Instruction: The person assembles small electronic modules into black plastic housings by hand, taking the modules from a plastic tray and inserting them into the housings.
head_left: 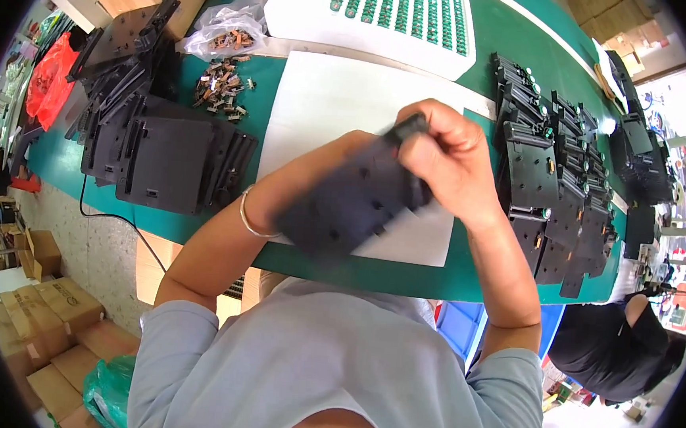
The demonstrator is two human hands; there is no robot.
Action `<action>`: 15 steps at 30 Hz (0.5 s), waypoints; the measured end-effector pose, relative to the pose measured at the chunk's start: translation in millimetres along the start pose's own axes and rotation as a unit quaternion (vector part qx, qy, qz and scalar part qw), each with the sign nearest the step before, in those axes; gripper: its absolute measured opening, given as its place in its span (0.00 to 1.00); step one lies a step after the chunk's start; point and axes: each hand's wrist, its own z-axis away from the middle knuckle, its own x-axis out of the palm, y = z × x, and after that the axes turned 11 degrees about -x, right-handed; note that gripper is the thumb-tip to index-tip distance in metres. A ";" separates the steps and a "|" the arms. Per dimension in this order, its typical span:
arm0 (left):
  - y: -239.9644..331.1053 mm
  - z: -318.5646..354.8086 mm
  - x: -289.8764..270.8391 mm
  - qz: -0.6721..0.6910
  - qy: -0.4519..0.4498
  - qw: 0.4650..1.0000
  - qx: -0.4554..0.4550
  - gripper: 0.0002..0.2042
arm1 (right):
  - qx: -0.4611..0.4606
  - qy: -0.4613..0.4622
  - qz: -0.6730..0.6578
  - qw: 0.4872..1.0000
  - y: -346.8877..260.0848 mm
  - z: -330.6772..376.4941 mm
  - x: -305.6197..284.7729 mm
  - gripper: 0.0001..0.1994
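Over the white sheet (332, 86), the right hand (456, 162) pinches a black plastic panel (348, 198); the left hand (306, 168) reaches behind it, its grip I cannot tell.

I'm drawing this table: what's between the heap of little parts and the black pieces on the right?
In the head view, a white sheet with green tabletop either side, partly hidden by the left hand, right hand and blurred black panel.
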 end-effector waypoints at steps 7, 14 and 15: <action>-25.0 -25.3 -30.0 0.080 0.258 0.962 -0.037 0.11 | 0.158 -0.143 0.172 0.962 42.8 -21.7 -36.6 0.13; -35.7 -21.2 -13.1 -0.328 0.318 0.877 0.148 0.25 | -0.155 -0.155 0.465 0.858 54.2 -32.9 -30.4 0.13; -35.0 -21.2 -12.5 -0.324 0.323 0.876 0.150 0.25 | -0.156 -0.161 0.466 0.856 49.1 -36.6 -38.1 0.13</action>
